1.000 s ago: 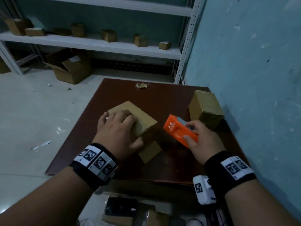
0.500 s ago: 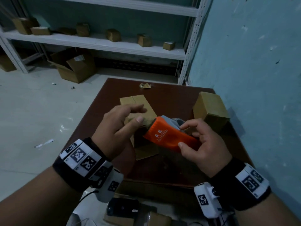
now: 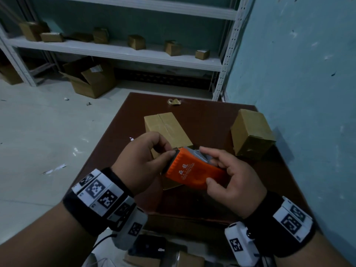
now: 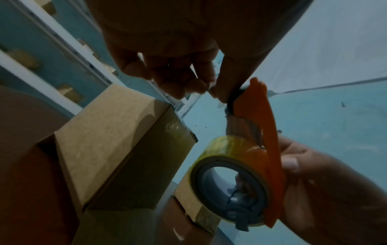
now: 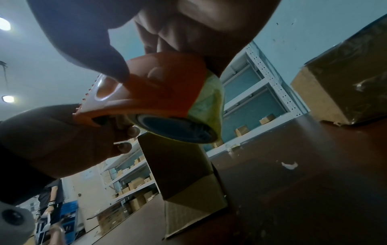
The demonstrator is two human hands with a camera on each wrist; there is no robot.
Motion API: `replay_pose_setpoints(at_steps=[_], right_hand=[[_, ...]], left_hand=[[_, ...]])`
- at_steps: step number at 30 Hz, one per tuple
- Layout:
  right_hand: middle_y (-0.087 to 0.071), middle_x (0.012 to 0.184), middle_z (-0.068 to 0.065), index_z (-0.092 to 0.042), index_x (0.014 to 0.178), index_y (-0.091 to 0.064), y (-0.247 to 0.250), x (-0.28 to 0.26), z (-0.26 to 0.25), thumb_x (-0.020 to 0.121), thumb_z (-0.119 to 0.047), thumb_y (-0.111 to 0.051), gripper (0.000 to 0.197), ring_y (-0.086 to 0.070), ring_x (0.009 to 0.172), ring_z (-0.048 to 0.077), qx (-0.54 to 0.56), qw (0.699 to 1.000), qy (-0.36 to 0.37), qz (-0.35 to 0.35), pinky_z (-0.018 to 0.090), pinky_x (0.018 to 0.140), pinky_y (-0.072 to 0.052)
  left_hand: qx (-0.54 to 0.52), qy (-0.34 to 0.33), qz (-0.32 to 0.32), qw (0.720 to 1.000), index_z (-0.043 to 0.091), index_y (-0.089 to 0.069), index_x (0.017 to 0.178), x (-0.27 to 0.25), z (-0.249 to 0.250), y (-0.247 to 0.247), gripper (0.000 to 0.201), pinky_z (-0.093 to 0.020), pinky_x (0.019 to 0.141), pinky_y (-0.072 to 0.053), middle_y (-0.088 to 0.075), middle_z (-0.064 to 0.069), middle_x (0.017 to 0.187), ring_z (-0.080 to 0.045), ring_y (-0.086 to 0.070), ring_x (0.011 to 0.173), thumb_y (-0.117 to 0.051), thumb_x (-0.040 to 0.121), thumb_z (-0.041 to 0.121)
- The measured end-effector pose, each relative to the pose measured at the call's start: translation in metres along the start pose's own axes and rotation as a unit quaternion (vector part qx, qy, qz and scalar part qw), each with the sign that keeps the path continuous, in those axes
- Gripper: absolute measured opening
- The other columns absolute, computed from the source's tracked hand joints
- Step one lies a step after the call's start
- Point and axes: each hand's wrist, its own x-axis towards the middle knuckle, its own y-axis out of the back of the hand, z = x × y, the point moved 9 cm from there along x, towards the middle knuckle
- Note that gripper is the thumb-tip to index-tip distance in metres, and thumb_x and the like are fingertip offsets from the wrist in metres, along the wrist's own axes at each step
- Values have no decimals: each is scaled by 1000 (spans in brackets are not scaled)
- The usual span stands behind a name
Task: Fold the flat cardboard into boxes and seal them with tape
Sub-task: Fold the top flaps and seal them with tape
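While gripped by right hand (image 3: 233, 182): orange tape dispenser (image 3: 192, 173), cutter end leftward, pinched by left hand (image 3: 142, 160).

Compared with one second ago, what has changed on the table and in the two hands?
The left hand let go of the folded box, rose, and now pinches the front end of the orange tape dispenser. The right hand lifted the dispenser and brought it in above the near end of that box, holding it as before. The sealed box by the wall and the tape scrap stayed put.
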Motion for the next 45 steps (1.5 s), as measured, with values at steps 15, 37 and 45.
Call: replay_pose_setpoints(at_steps=[15,37,45], right_hand=[[-53,140,-29,-59,150,-31,0,8,17,57,-93,-67,106,-57,118,-2,-139,980,-92,-110,35,101,-55],[-74,123,-2,-35,160,-34,30,39,-4,75,-89,-37,101,-68,109,24,-468,881,-74,-4,48,104,-50],[-78,99,0,-28,154,-46,23,56,-4,77,-85,-47,96,-72,90,24,-490,869,-48,58,47,89,-51]], left_hand=[[39,28,7,999,35,-63,79,-19,5,-7,21,-7,66,-46,-67,14,76,8,-63,80,-79,88,24],[108,87,129,982,33,-66,80,-26,-34,12,16,-13,57,-40,-64,20,73,6,-59,69,-78,86,42],[201,-47,83,975,50,-43,77,-2,-20,11,34,-59,102,-47,-66,8,134,-23,-57,131,-70,92,36]])
